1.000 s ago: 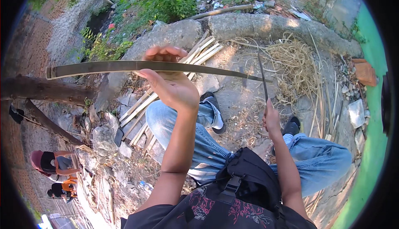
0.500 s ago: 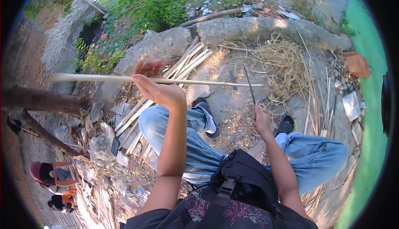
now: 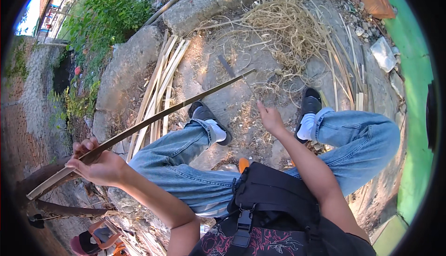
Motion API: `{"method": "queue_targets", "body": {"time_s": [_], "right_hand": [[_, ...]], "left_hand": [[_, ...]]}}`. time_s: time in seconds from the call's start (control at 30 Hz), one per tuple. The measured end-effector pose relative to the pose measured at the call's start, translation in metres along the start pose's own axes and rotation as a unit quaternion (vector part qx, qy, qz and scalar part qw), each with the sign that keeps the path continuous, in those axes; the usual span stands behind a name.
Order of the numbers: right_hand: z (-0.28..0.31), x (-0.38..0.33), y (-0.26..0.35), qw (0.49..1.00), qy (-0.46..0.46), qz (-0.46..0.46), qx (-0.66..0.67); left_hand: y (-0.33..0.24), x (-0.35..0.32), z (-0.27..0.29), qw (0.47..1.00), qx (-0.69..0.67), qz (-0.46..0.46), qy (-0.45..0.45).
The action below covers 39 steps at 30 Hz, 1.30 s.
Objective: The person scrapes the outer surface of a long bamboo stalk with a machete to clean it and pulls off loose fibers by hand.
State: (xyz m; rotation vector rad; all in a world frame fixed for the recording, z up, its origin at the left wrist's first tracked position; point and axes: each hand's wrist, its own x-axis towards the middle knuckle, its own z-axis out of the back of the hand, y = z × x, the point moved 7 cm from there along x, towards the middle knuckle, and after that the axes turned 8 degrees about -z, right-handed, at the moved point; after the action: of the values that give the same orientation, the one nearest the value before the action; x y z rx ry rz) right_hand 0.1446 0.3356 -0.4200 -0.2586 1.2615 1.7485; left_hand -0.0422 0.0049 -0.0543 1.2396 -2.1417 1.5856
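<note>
My left hand point(image 3: 100, 167) is closed around a long, flat bamboo strip point(image 3: 153, 120), its thumb and fingers gripping near the lower-left end. The strip slants up to the right across my left knee, dark side showing, its far tip over the middle of the ground. My right hand point(image 3: 271, 119) is closed on a knife, just right of that tip. Its thin blade point(image 3: 252, 89) shows only faintly, edge-on, and the handle is hidden in my fist. Strip and blade look apart.
Split bamboo strips point(image 3: 160, 86) lie beyond my left foot. A heap of curly shavings point(image 3: 283, 28) lies ahead, and more strips point(image 3: 344, 70) to the right. A dark flat bar point(image 3: 226, 65) rests on the ground. A green wall point(image 3: 416, 102) stands right; a person point(image 3: 90, 242) sits lower left.
My left hand has moved left and toward me, and the strip has turned from nearly level to slanting, dark side up. My right hand has shifted slightly left and up; my head view has turned.
</note>
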Motion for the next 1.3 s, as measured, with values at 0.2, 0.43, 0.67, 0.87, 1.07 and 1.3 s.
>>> {"method": "queue_targets", "body": {"time_s": [0.2,0.43,0.67,0.87,1.07,1.3], "right_hand": [[0.000,-0.007,0.014,0.999,0.007,0.037,0.025],[-0.036,-0.021,0.033,0.980,0.122,0.156,-0.030],[-0.022,0.043,-0.060,0.997,0.009,-0.066,-0.033],[-0.032,0.055,-0.068,0.997,-0.009,-0.055,-0.057],[-0.045,-0.049,0.080,0.976,0.187,0.107,-0.004],[-0.051,-0.020,0.012,0.984,0.157,0.056,0.058]], "left_hand": [[-0.005,-0.002,0.021,0.986,0.105,-0.060,-0.112],[0.002,0.001,0.041,0.974,0.119,-0.086,-0.171],[0.013,0.012,0.055,0.968,0.155,-0.068,-0.184],[0.001,0.010,0.043,0.956,0.184,-0.083,-0.213],[-0.001,0.000,0.040,0.964,0.163,-0.087,-0.189],[-0.005,-0.009,0.032,0.977,0.115,-0.071,-0.165]]}}
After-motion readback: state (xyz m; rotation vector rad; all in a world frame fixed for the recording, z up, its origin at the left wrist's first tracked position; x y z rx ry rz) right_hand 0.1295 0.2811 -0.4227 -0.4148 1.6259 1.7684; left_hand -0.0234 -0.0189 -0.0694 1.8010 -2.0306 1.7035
